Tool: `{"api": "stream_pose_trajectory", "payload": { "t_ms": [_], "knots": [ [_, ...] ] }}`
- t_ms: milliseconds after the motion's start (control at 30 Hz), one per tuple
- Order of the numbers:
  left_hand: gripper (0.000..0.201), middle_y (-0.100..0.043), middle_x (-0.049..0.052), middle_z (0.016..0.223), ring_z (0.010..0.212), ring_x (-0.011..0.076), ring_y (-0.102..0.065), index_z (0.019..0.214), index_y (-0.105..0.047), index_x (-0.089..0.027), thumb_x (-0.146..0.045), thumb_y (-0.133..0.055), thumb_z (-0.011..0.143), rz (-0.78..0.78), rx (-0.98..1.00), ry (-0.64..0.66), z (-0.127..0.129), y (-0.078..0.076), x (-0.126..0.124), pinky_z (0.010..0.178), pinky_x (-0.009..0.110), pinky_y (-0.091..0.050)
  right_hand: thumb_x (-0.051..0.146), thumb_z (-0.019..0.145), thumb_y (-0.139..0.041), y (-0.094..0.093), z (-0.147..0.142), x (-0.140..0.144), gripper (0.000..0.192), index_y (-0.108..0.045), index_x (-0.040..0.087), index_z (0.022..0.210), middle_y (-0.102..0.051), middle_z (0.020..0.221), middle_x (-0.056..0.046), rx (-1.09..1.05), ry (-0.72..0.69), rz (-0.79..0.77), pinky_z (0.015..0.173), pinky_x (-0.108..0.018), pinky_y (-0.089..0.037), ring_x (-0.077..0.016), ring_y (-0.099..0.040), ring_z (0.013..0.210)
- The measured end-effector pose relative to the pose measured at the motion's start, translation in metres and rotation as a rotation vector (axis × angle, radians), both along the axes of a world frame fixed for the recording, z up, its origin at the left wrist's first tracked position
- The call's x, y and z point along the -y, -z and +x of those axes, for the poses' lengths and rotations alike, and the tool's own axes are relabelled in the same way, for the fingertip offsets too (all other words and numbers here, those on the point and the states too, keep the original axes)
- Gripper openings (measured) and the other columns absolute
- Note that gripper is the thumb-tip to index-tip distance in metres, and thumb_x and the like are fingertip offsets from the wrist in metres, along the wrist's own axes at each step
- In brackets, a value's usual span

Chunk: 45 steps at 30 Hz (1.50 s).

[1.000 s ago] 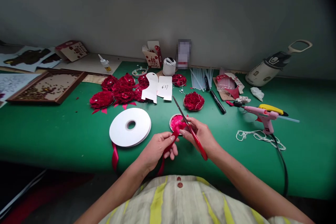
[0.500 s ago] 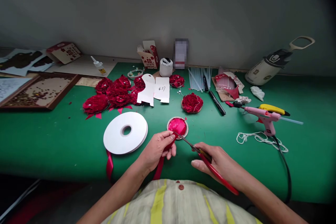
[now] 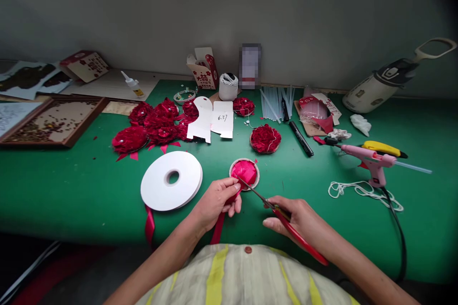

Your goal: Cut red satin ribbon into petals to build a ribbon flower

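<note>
Between the left hand [image 3: 214, 201] fingers pinched shut on ribbon [image 3: 219, 221] and the right hand [image 3: 296, 217] closed around scissors [image 3: 282, 217], a slack ribbon could make the blades nick a fingertip.

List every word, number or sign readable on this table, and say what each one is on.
"6.37": handwritten on the white die-cut card lying flat near the red ribbon flowers.
Red printed characters on the small gift box by the wall: too small to read.
Print on the red and white packet: too small to read.
Label on the glue bottle: blurred.
The object against the wall is pixelated, unreadable.
</note>
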<state>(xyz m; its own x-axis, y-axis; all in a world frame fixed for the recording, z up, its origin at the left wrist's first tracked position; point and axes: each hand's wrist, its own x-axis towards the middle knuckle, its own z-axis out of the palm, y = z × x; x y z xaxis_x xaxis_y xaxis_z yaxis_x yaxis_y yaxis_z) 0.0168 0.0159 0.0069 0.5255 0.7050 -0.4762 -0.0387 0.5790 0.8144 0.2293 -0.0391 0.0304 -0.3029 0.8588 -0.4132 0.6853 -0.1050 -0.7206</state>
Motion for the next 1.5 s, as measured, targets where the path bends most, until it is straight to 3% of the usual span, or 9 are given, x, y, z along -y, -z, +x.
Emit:
{"api": "stream_pose_trajectory", "payload": {
  "t_ms": [233, 400, 667, 800, 900, 1000, 1233, 1500],
  "knots": [
    [0.023, -0.056, 0.001, 0.052, 0.037, 0.0038, -0.040, 0.079, -0.050, -0.014, -0.036, -0.045, 0.086, -0.029, -0.044, -0.010, 0.000, 0.000, -0.004, 0.037, 0.018, -0.014, 0.056, 0.079, -0.050, 0.011, 0.000, -0.002, 0.043, -0.066, 0.017, 0.089, -0.043, 0.052, 0.004, 0.057, 0.012, 0.048, 0.048, -0.021, -0.027, -0.0101, -0.031, 0.051],
    [0.016, -0.055, 0.000, 0.052, 0.039, 0.0044, -0.039, 0.082, -0.051, -0.014, -0.028, -0.044, 0.086, -0.036, -0.077, -0.055, -0.015, -0.003, 0.002, 0.038, 0.018, -0.018, 0.054, 0.081, -0.048, 0.011, 0.000, -0.004, 0.040, -0.064, 0.019, 0.087, -0.046, 0.054, 0.003, 0.060, 0.001, 0.046, 0.048, -0.021, -0.028, -0.0103, -0.034, 0.050],
    [0.017, -0.064, 0.009, 0.083, 0.063, 0.0095, -0.055, 0.089, -0.051, -0.012, -0.028, -0.046, 0.087, -0.004, 0.053, -0.046, -0.026, -0.009, 0.021, 0.058, 0.021, -0.041, 0.057, 0.082, -0.044, -0.006, 0.006, 0.000, 0.041, -0.058, 0.020, 0.092, -0.045, 0.060, 0.004, 0.022, -0.032, -0.031, 0.053, -0.021, -0.032, -0.0109, -0.036, 0.054],
    [0.020, -0.065, 0.012, 0.086, 0.069, 0.0134, -0.061, 0.092, -0.049, -0.012, -0.031, -0.048, 0.086, -0.040, 0.104, -0.063, -0.022, -0.008, 0.029, 0.063, 0.025, -0.045, 0.057, 0.082, -0.045, -0.021, 0.004, 0.010, 0.040, -0.058, 0.020, 0.090, -0.043, 0.060, 0.004, 0.010, -0.068, -0.056, 0.054, -0.022, -0.032, -0.0108, -0.034, 0.055],
    [0.025, -0.065, 0.010, 0.075, 0.057, 0.0132, -0.060, 0.094, -0.048, -0.014, -0.036, -0.049, 0.085, -0.062, 0.073, -0.064, -0.020, -0.006, 0.033, 0.047, 0.020, -0.041, 0.055, 0.083, -0.045, -0.030, 0.003, 0.018, 0.039, -0.058, 0.020, 0.096, -0.043, 0.061, 0.004, -0.003, -0.049, -0.047, 0.054, -0.022, -0.032, -0.0114, -0.036, 0.057],
    [0.026, -0.063, 0.006, 0.063, 0.043, 0.0079, -0.051, 0.095, -0.047, -0.015, -0.039, -0.049, 0.085, -0.041, 0.060, -0.087, -0.016, -0.005, 0.034, 0.036, 0.015, -0.025, 0.054, 0.083, -0.046, -0.028, 0.003, 0.023, 0.040, -0.058, 0.020, 0.098, -0.047, 0.064, 0.003, -0.002, -0.042, -0.037, 0.056, -0.022, -0.034, -0.0123, -0.039, 0.059],
    [0.026, -0.062, 0.005, 0.066, 0.046, 0.0052, -0.048, 0.076, -0.046, -0.015, -0.040, -0.053, 0.082, 0.025, 0.078, -0.124, -0.006, -0.012, 0.029, 0.039, 0.016, -0.025, 0.055, 0.081, -0.048, -0.018, 0.003, 0.029, 0.042, -0.058, 0.019, 0.101, -0.051, 0.068, 0.001, 0.011, -0.033, -0.007, 0.059, -0.023, -0.038, -0.0133, -0.043, 0.061],
    [0.014, -0.062, 0.004, 0.064, 0.047, 0.0059, -0.048, 0.080, -0.048, -0.015, -0.028, -0.053, 0.080, 0.030, 0.075, -0.075, 0.000, -0.012, 0.021, 0.041, 0.017, -0.024, 0.054, 0.081, -0.048, -0.020, 0.002, 0.025, 0.039, -0.059, 0.020, 0.098, -0.043, 0.059, 0.004, -0.011, -0.030, 0.007, 0.055, -0.022, -0.035, -0.0119, -0.037, 0.055]
  ]
}}
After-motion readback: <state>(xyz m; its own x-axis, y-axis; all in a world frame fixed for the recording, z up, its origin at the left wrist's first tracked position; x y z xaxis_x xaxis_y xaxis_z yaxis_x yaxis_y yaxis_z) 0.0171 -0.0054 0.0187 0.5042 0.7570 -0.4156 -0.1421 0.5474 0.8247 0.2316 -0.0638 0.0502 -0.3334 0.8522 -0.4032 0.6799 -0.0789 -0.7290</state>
